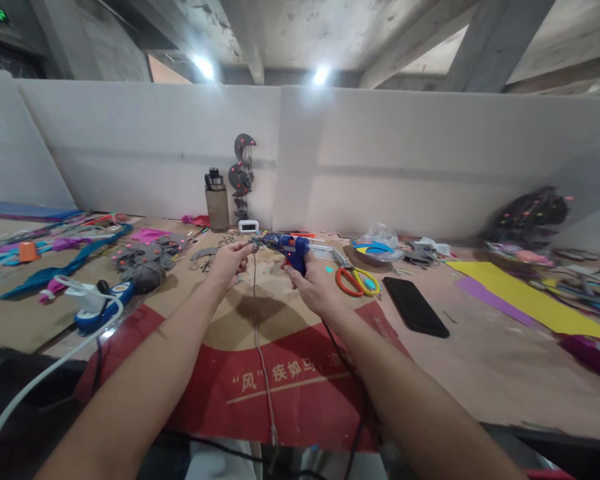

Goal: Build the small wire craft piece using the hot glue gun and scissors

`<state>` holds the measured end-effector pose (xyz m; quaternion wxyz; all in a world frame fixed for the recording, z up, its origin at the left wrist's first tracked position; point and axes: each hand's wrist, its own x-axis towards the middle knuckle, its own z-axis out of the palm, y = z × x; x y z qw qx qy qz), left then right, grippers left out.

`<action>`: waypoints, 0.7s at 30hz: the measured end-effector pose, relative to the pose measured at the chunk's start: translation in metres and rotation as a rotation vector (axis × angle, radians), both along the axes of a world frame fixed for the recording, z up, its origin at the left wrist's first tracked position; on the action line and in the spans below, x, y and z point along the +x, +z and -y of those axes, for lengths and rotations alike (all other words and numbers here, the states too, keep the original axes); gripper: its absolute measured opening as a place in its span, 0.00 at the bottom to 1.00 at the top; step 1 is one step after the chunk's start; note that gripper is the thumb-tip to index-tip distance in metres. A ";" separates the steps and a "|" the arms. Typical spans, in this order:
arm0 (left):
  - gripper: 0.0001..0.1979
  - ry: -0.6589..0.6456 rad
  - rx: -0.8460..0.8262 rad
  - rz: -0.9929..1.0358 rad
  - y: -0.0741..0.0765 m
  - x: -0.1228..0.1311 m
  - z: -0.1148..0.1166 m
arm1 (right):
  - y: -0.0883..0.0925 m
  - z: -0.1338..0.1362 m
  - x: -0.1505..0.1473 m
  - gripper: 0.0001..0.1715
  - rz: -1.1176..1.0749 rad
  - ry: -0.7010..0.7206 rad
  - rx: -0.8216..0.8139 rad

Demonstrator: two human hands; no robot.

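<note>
My right hand (313,283) is wrapped around the handle of a blue hot glue gun (299,257), whose nozzle points left and which has a clear glue stick in its back. My left hand (229,265) is closed in a pinch on the upper end of a thin grey cord (256,320), close to the nozzle. From there the cord hangs down over the red and brown board (200,393) towards the table's front edge. Whether the nozzle touches the cord is too small to tell.
Orange-and-yellow scissors (356,281) and a black phone (415,307) lie right of my right hand. A bottle (217,203) and a small white clock (249,227) stand behind. On the left are a blue power strip (105,308) and grey felt pieces (147,260); yellow sheets (520,293) lie right.
</note>
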<state>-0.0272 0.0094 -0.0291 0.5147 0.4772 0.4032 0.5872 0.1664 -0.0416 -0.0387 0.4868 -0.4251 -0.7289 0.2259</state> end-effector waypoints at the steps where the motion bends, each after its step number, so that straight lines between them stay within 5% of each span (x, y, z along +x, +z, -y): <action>1: 0.16 -0.001 -0.003 0.005 0.001 0.000 0.001 | 0.001 0.001 -0.001 0.16 0.019 -0.009 -0.002; 21: 0.14 0.018 0.046 -0.081 -0.002 0.003 0.000 | 0.006 0.005 -0.003 0.19 0.183 -0.113 0.019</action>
